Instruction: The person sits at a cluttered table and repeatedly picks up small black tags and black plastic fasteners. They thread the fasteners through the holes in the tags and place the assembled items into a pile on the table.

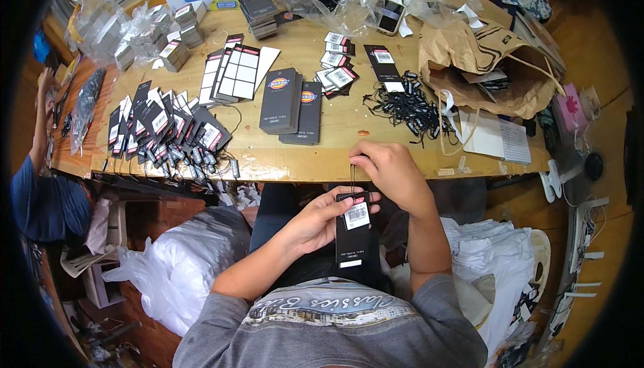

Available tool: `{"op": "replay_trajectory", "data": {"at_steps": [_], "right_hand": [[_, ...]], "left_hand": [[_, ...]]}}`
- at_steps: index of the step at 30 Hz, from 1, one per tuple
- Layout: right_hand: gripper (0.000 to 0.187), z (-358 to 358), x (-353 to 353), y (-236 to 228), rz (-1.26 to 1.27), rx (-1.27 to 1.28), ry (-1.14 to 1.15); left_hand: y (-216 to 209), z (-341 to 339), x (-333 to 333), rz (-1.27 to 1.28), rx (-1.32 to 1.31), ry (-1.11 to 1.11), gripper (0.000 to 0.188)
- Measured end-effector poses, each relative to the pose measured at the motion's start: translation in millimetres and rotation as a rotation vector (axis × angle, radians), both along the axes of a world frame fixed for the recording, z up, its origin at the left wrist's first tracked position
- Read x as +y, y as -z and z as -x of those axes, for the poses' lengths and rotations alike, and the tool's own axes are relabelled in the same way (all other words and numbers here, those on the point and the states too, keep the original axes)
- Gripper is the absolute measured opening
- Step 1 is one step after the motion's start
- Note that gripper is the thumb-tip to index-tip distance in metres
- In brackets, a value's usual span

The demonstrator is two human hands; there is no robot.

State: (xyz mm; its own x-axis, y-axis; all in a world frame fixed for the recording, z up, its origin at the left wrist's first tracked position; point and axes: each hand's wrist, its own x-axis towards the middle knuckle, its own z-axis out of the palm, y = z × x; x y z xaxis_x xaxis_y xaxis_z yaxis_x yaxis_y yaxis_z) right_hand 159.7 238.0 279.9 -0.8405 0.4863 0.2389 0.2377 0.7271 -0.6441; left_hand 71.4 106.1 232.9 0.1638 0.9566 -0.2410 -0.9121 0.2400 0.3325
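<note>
Over my lap, just off the table's front edge, my left hand (325,217) pinches a black hang tag (352,240) with a smaller white barcode tag (357,215) lying on it. Above it my right hand (382,167) is closed on a thin black string (353,175), which runs down to the top of the tags. A tangled heap of black strings (409,110) lies on the table beyond my right hand. Stacked black tags (280,103) stand beyond my left hand. At the left, a spread pile of strung tags (164,123) reaches the table edge.
Small barcode tags (337,76) lie mid-table, near white-panelled cards (236,73). A brown paper bag (483,93) stands at the right, a phone (390,17) behind. Bundled tags (174,54) sit at the back left. Another person's arm (41,120) shows far left. White plastic bags (188,260) lie below.
</note>
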Motion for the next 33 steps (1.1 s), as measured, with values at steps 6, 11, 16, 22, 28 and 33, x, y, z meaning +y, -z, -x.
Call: {"op": "replay_trajectory", "data": {"at_steps": [6,11,16,22,28,33], "right_hand": [[0.008,6.5,-1.7,3.5,-0.126,-0.115,-0.043],[0.008,8.6,-7.1,7.4,-0.192,-0.136,-0.059],[0.008,9.4,-6.8,8.9,-0.188,-0.085,-0.109],[0.007,6.1,-20.6,-28.4,0.818,0.072,-0.193],[0.015,58.1,-63.7,-26.4,0.409,0.240,-0.386],[0.015,114.5,-90.1,-14.2,0.192,0.109,-0.466]], "left_hand": [[21.0,0.4,2.1,0.130,0.048,-0.059,0.021],[34.6,2.0,1.7,0.141,0.068,-0.058,0.018],[26.2,4.5,-6.6,0.139,0.235,-0.055,0.016],[-31.1,67.4,-57.9,-0.188,1.305,-0.036,0.017],[-111.3,138.6,-102.3,-0.158,2.058,-0.272,0.020],[-153.6,172.2,-113.5,0.125,2.741,0.096,0.014]]}}
